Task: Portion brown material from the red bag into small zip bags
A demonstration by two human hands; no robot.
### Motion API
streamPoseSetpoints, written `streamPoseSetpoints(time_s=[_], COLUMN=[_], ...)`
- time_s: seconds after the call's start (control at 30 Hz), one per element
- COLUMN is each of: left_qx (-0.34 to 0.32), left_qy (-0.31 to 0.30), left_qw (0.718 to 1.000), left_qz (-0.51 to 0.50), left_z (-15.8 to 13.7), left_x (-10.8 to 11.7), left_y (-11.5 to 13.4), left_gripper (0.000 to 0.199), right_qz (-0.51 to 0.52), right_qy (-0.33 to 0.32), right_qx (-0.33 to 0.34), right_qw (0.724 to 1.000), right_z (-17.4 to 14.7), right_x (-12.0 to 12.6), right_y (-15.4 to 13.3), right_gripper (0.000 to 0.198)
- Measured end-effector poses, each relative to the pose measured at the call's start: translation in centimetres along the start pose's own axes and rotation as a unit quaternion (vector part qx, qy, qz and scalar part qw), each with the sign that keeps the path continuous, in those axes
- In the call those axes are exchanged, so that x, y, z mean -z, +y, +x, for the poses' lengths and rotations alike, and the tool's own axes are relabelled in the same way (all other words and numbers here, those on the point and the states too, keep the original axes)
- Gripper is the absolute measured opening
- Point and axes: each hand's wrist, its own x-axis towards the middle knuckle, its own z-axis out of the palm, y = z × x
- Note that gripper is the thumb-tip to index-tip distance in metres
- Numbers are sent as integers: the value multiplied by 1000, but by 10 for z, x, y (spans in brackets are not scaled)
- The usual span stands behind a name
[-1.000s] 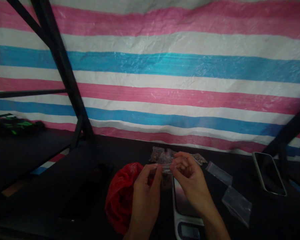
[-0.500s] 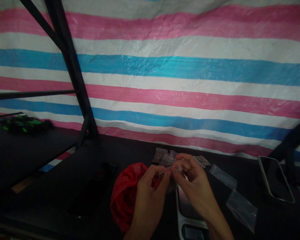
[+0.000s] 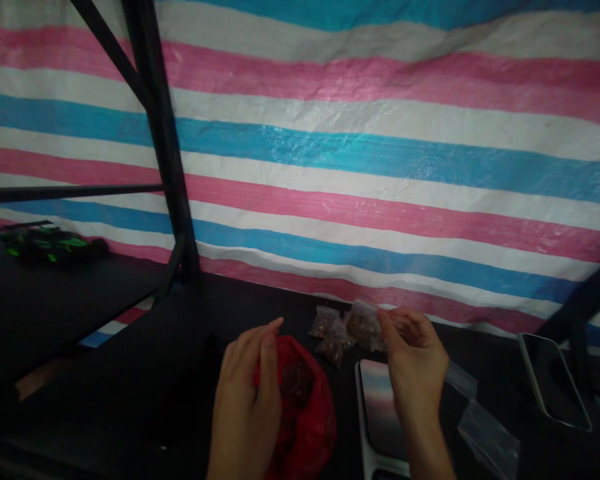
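Note:
My right hand (image 3: 414, 363) pinches the top of a small clear zip bag (image 3: 364, 325) filled with brown bits, holding it just above the dark table beside two similar filled bags (image 3: 331, 333). Fingers apart and holding nothing, my left hand (image 3: 247, 393) hovers at the mouth of a red plastic bag (image 3: 303, 407). Below my right hand, a small digital scale (image 3: 377, 420) with a shiny platform lies on the table.
Empty clear zip bags (image 3: 487, 437) lie right of the scale. A phone (image 3: 555, 380) lies at the far right. A striped pink, white and blue tarp (image 3: 360, 167) hangs behind the table. Black frame posts (image 3: 163, 147) stand left; a green-and-black object (image 3: 47, 243) rests on a side shelf.
Both hands were together on the small bag over the scale. Now they have parted: my right hand carried the bag back toward the other filled bags, my left moved over the red bag.

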Motion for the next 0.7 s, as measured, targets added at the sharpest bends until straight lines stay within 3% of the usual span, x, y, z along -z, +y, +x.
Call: streamPoseSetpoints(time_s=[0.1,0.23,0.33,0.43,0.53,0.63,0.7], left_qx=[-13,21,69,119,174,202,214], left_qy=[5,-64,-119,-152,-120,-78,-59], left_qw=[995,978,973,972,972,973,972], left_qz=[99,199,187,132,99,75,76], left_z=[10,8,4,7,12,15,15], left_x=[14,15,9,6,4,2,1], left_y=[-21,-53,-68,-69,-62,-55,-53], left_gripper=[51,66,64,49,38,31,31], right_qz=[-35,-152,-210,-300,-383,-446,-465], right_qy=[30,-152,-190,-160,-128,-160,-200], right_qx=[44,32,16,-32,-96,-177,-178], right_qw=[998,976,959,940,910,863,844], right_z=[3,-8,-8,10,31,38,35], right_x=[-8,-19,-6,38,102,159,182], right_y=[10,23,25,20,11,4,4], right_gripper=[24,23,25,26,13,4,6])
